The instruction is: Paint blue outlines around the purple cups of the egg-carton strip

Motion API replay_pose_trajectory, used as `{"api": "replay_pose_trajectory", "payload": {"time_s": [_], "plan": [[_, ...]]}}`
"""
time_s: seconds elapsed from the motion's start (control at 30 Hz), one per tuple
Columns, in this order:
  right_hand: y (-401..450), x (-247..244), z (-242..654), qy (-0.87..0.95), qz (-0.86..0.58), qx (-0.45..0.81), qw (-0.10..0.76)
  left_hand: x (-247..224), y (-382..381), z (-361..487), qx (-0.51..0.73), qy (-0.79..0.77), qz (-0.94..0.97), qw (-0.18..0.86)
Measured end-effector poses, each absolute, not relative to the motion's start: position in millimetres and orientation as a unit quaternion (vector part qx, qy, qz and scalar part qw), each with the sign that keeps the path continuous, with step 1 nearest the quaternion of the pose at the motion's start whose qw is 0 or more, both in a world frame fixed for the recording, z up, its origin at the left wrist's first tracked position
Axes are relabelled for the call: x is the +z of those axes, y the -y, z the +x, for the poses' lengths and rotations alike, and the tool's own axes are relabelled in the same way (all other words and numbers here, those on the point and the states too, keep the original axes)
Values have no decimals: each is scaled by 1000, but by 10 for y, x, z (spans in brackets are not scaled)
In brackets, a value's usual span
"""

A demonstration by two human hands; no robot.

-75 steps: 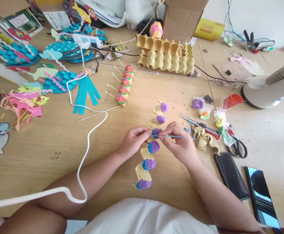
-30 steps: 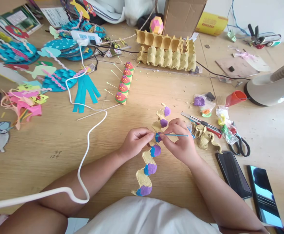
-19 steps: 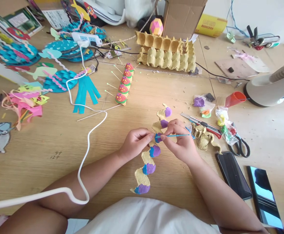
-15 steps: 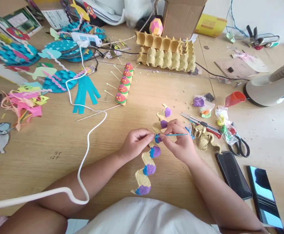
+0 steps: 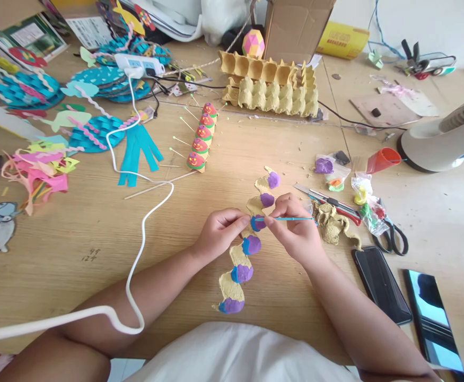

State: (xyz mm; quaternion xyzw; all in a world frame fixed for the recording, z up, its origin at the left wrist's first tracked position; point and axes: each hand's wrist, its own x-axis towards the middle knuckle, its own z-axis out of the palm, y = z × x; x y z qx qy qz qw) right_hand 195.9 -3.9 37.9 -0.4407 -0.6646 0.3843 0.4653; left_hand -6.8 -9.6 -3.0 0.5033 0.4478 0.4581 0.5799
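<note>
A wavy strip cut from an egg carton [image 5: 232, 287] runs up the table in front of me, its bumps covered with purple clay [image 5: 273, 180] and, on the nearer ones, blue clay [image 5: 235, 274] beside the purple. My left hand [image 5: 224, 229] pinches the strip's left edge near the middle between thumb and fingers. In my right hand [image 5: 295, 228] is a thin blue modelling tool [image 5: 289, 218], gripped between thumb and fingertips. Its tip touches the clay on the bump beside my left thumb.
A painted caterpillar [image 5: 202, 139] with stick feelers lies ahead, egg cartons [image 5: 277, 95] behind it. To the right are a utility knife [image 5: 323, 199], carton scraps [image 5: 331, 223], scissors [image 5: 394, 239] and two phones [image 5: 381, 286]. A white cable [image 5: 144, 228] crosses the left side.
The strip has shifted slightly up and left. My right hand has drawn the blue tool a little to the right, so more of it shows; my left hand keeps its pinch.
</note>
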Motion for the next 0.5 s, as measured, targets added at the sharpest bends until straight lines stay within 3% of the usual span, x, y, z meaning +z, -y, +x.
{"api": "replay_pose_trajectory", "payload": {"time_s": [0.17,0.5], "plan": [[27,259,1954,591,-413,423,549,-34,49,0,489,-455,314,674],[77,100,1884,601,-378,432,556,87,-1,-25,409,-361,195,815]]}}
